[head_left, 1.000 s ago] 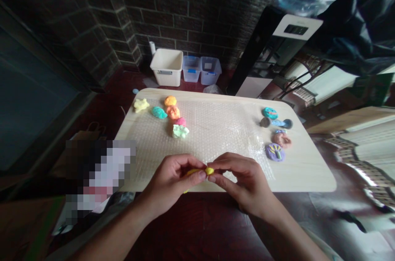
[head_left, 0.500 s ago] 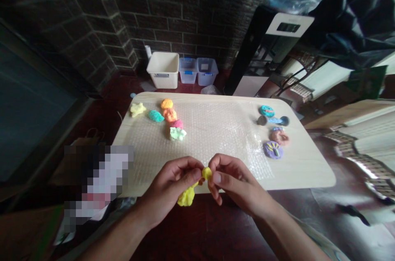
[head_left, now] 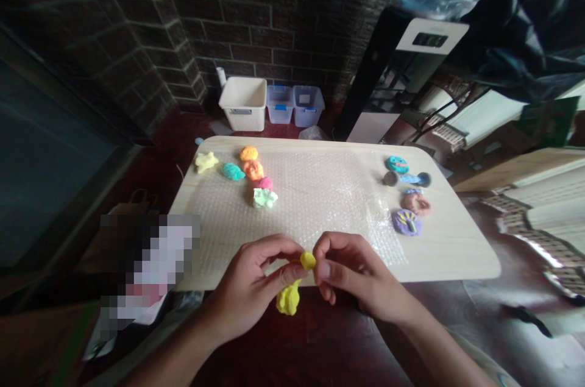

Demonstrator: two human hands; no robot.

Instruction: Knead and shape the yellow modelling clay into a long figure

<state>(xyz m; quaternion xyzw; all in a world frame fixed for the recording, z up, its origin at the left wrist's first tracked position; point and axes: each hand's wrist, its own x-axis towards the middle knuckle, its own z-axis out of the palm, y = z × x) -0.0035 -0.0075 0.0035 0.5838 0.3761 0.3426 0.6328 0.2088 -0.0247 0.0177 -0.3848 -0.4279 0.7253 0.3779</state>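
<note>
The left hand [head_left: 256, 274] pinches yellow clay [head_left: 287, 299], hanging lengthwise below it; right hand [head_left: 354, 274] is just beside the top, its grip I cannot tell.

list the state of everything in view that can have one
left hand, pinching the yellow clay
yellow clay, lump hanging below the grip
right hand, fingers bent, close to the clay, contact unclear
bubble wrap, spread out on the table
white bin, upright, open
clear boxes, upright, side by side
dumbbell shape, lying down
</note>
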